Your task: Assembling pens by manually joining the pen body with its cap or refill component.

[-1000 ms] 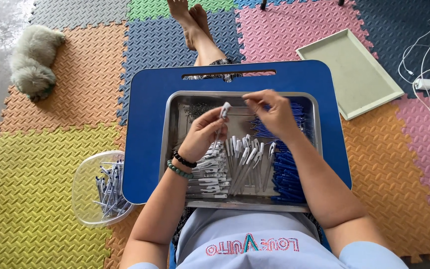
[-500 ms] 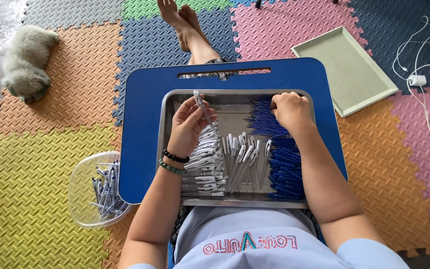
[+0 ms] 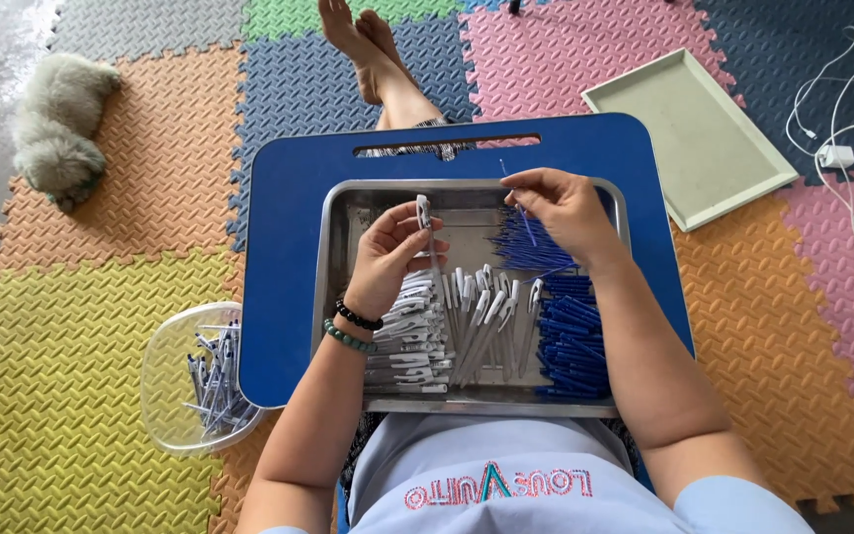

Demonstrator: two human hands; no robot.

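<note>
Lower left of the frame: clear plastic tub of finished pens on the foam mat; centre: steel tray on the blue lap desk, white barrels stacked left, blue refills right; left hand pinching a white pen barrel upright; right hand, half a second ago down among the refills, now raised, pinching one thin blue refill just beside the barrel; probably about to insert; bare tray floor between hands; empty green tray upper right; fluffy dog upper left, well apart.
</note>
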